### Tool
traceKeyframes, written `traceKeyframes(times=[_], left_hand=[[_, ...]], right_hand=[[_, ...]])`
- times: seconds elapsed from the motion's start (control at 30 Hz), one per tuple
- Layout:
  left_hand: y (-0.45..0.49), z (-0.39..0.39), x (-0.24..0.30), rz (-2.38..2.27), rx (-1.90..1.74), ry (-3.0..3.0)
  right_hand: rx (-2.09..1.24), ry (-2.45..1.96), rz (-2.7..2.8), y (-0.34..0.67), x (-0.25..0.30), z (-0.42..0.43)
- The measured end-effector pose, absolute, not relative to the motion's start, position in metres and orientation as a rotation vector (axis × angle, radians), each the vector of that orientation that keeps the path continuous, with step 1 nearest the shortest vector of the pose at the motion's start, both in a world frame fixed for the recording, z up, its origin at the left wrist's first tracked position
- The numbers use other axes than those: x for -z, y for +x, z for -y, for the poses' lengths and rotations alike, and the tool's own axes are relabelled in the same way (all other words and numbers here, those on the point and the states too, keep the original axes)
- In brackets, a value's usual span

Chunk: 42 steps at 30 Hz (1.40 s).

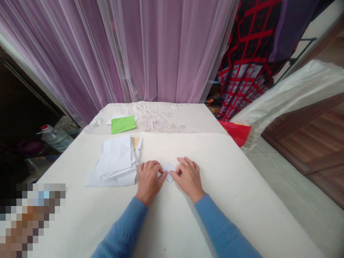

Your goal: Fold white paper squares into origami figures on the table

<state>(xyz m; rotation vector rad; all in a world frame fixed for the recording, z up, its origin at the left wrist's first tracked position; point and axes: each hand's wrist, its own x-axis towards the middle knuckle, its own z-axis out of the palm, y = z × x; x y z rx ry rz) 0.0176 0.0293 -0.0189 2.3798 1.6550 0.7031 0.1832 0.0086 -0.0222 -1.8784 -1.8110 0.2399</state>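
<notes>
Head view: one small white paper piece (pixel 168 167), angular, roughly diamond-shaped, flat on the counter (pixel 172 218) between the fingers of both hands. Left hand (pixel 149 181): thumb and forefinger narrowed on its left edge. Right hand (pixel 190 179): thumb and curled forefinger narrowed on its right edge, remaining fingers loosely bent.

Progress, as judged: some folding seems done, given the compact outline; the piece is not yet released. How many folds remain cannot be told.

Paper stack (pixel 116 156): white, thin, creased sheets, edges uneven; just beside the left fingers. Tan piece (pixel 136 142): partly covered, at the stack's far right corner, beyond the left fingers. Green sheet (pixel 123 124): matte, rectangular, slightly wrinkled, over white paper; farther beyond the left fingers.

Counter covering: smooth and white around the fingers; crumpled, faintly patterned farther beyond them.
</notes>
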Motion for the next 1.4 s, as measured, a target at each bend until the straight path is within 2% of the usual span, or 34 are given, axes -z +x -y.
traceKeyframes(times=[0.97,1.4], left_hand=[[0.012,-0.03,0.018,-1.632,-0.705,2.339],[0.01,-0.03,0.019,-1.586,-0.685,2.355]], right_hand=[[-0.189,-1.904,1.727,0.197,0.029,-0.006],[-0.258,-1.67,1.943,0.197,0.035,-0.007]])
